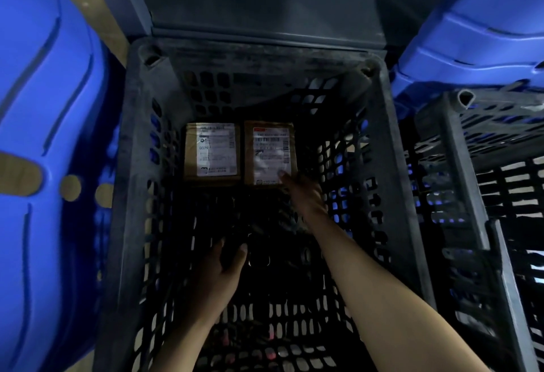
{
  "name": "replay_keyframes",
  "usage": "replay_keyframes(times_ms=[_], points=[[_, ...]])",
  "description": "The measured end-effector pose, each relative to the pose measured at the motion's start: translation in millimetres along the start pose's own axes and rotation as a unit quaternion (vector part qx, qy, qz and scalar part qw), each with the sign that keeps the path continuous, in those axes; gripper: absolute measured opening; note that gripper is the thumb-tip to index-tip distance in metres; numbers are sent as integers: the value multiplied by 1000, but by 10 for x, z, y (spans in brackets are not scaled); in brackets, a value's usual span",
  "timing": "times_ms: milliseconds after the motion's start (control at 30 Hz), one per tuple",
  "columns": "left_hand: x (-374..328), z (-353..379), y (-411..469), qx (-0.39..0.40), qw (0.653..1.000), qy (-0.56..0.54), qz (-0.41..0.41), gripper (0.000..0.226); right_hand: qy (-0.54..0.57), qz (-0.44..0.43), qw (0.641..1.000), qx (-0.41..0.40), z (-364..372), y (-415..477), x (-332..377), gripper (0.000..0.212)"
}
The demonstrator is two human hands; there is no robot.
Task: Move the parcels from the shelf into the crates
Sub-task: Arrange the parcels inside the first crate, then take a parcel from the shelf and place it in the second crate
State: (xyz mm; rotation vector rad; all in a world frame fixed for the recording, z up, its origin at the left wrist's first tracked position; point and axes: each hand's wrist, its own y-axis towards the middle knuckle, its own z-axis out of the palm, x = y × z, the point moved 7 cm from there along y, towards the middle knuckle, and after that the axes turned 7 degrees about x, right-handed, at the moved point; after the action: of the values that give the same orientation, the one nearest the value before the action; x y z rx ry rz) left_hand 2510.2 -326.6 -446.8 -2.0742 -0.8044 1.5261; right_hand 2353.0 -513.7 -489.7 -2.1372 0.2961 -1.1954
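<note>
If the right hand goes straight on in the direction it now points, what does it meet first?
The right parcel: the right hand points at its near corner, and a fingertip seems to touch its label. Depth is unclear in the dim crate.

You see the left parcel (211, 152) and the right parcel (269, 152), both flat brown cardboard with white labels up, lying side by side on the floor of the black slotted crate (126, 165), toward its far-left corner.
</note>
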Motion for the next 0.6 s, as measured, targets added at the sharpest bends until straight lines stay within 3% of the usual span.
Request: replay_keyframes(times_ms=[100,233,367,600], points=[[-8,-23,26,-6,1000,-10,6,39,-1,3,1000,-1,-7,-5,7,59],[-22,-24,53,5,1000,-19,3,46,-48,-18,999,3,-24,-65,98,61],[-58,-46,51,-2,1000,-14,2,19,-18,-57,998,-4,-71,-292,127,57],[-435,-139,-191,-39,997,46,41,42,-29,-8,1000,5,-143,-835,-78,80]])
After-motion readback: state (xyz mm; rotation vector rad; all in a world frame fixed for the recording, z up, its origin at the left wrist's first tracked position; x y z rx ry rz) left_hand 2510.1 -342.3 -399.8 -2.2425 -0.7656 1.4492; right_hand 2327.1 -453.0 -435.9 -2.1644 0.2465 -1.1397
